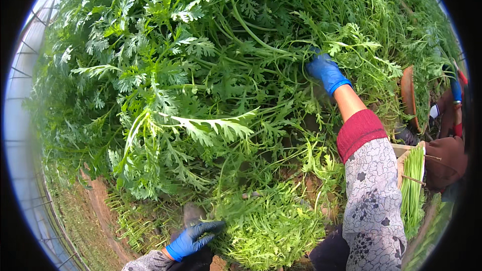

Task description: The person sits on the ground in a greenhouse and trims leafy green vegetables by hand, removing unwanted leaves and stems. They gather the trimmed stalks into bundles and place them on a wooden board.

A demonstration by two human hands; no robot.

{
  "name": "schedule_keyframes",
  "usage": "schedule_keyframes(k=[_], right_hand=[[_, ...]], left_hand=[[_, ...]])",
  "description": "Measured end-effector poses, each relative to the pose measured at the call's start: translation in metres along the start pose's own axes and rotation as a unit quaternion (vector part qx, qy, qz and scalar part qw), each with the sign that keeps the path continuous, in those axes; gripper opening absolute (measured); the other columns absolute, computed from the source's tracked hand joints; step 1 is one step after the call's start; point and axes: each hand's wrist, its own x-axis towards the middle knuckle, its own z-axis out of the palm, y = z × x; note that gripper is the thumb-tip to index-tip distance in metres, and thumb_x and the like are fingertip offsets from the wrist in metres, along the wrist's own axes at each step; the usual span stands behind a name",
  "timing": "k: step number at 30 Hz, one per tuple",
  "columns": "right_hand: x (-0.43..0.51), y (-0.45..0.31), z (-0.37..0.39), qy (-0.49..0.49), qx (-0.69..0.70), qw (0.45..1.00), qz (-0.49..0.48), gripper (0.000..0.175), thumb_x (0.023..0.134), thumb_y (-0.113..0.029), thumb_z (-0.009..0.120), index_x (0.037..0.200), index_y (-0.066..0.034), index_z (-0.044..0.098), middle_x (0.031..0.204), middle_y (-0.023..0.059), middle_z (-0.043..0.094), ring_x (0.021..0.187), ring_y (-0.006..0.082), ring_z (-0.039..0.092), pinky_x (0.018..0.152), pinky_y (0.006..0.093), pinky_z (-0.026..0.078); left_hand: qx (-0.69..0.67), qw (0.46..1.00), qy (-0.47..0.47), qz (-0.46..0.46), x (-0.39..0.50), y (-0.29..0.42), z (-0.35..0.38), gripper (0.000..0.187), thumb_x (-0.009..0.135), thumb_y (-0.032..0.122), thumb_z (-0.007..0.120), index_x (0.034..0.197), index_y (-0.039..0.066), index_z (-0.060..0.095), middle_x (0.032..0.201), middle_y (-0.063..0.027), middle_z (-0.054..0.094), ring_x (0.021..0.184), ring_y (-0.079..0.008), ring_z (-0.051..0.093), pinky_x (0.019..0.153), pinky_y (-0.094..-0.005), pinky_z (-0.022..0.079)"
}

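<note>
Dense leafy greens with lobed leaves, apparently garland chrysanthemum (241, 71), fill the view before me. My right hand (325, 69), in a blue glove, reaches far forward among their stems. Leaves hide its fingertips, so I cannot tell whether they grip a stem. My left hand (194, 239), also blue-gloved and darkened at the fingers, is low in the view beside a heap of loose leaves and stems (273, 226). Its fingers are stretched out, with the thumb apart, and the tips touch or overhang the heap's left edge. Nothing shows in its grasp.
Cut stubble (141, 224) covers the ground at lower left, near a greenhouse wall (22, 128). On the right, a wooden holder (403, 158) contains aligned green stems (412, 188). Beyond it are another person (448, 158) and an orange-brown basin (408, 94).
</note>
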Motion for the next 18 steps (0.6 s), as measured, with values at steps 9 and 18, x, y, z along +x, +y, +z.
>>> schedule_keyframes(k=[9,18], right_hand=[[0.015,0.014,0.027,0.152,0.084,0.974,-0.147,0.040,0.078,-0.008,0.063,0.117,-0.0033,0.059,0.110,0.0219,0.062,0.100,0.0397,0.059,0.088,0.0407,0.049],[0.009,0.016,-0.008,-0.005,-0.010,0.999,-0.048,0.034,0.083,-0.023,0.060,0.107,0.0008,0.063,0.107,0.0267,0.063,0.101,0.0429,0.060,0.089,0.0453,0.049]], left_hand=[[-0.049,0.998,0.003,-0.037,-0.004,-0.009,-0.004,0.040,0.097,0.013,0.053,0.136,0.003,0.050,0.131,-0.0110,0.058,0.119,-0.0215,0.055,0.103,-0.0341,0.040],[-0.077,0.995,-0.001,-0.067,-0.011,-0.021,-0.004,0.041,0.097,0.012,0.052,0.137,0.004,0.049,0.131,-0.0104,0.058,0.121,-0.0206,0.053,0.105,-0.0342,0.038]])
